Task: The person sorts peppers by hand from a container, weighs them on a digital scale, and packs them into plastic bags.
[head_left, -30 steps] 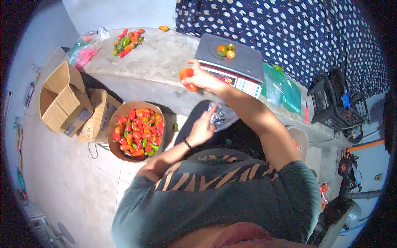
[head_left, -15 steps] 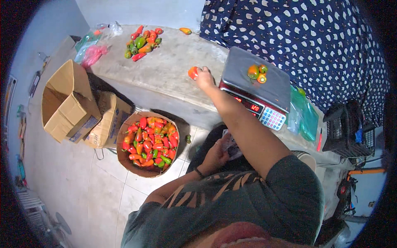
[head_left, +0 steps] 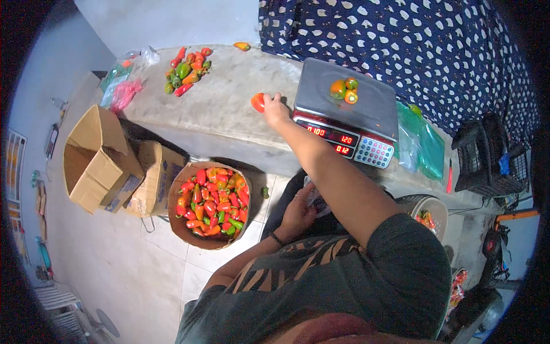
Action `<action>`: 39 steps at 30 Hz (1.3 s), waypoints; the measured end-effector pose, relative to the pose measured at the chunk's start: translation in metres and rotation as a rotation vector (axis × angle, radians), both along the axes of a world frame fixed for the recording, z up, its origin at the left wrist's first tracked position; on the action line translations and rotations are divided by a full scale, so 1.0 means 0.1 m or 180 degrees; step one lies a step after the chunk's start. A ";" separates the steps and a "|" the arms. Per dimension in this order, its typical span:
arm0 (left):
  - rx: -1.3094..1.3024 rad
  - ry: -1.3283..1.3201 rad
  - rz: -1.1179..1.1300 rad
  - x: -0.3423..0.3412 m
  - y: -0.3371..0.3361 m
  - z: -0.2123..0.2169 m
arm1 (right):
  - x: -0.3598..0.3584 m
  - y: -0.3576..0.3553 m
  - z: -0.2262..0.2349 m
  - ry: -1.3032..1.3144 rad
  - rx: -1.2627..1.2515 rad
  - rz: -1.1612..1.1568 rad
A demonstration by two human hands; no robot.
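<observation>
Left hand [head_left: 299,215] lies nearest, below the scale [head_left: 348,103], beside a clear plastic bag [head_left: 321,206]; the right forearm hides its fingertips, so I cannot tell whether they grip it. Just left of the scale, the right hand [head_left: 268,105] has its fingers closed around a red pepper [head_left: 258,102], which is off the weighing plate. Judging by how things lie, work is only partly done: a few green-and-orange peppers [head_left: 338,89] are already on the scale's plate, its display lit, while far more peppers remain in a round-sided carton [head_left: 250,211] on the tiled floor, below and left of the scale. The scale stands on a worn concrete ledge [head_left: 229,74]. Along it, well left of the scale, sits a loose pepper pile [head_left: 184,71]; green plastic bags [head_left: 427,146] lie just to its right. Beyond the scale hangs a dark blue patterned curtain [head_left: 435,51], with a pale wall [head_left: 172,23] to its left.
</observation>
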State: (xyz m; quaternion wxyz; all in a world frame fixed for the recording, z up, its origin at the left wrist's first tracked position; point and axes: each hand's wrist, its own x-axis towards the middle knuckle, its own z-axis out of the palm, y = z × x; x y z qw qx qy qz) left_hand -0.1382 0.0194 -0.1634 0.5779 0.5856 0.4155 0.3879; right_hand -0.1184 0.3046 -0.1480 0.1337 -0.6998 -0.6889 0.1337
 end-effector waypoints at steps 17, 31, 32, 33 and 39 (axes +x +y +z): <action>0.0852 0.0646 0.0178 -0.02 -0.04 0.47 | 1.89 -0.29 1.26 -0.0391 -0.0378 -0.0850; 0.0815 0.0887 0.0997 -0.20 0.42 0.38 | 2.17 -0.60 1.23 0.0054 0.0615 -0.1037; 0.0781 0.0903 0.0998 -0.17 0.43 0.39 | 2.19 -0.64 1.23 -0.0033 0.0574 -0.0905; 0.0699 0.0697 0.0995 -0.15 0.43 0.39 | 2.14 -0.68 1.25 -0.0031 0.0628 -0.0854; 0.1342 0.0774 0.1113 -0.04 0.78 0.69 | 1.94 -1.20 1.51 0.4733 -0.0435 0.1807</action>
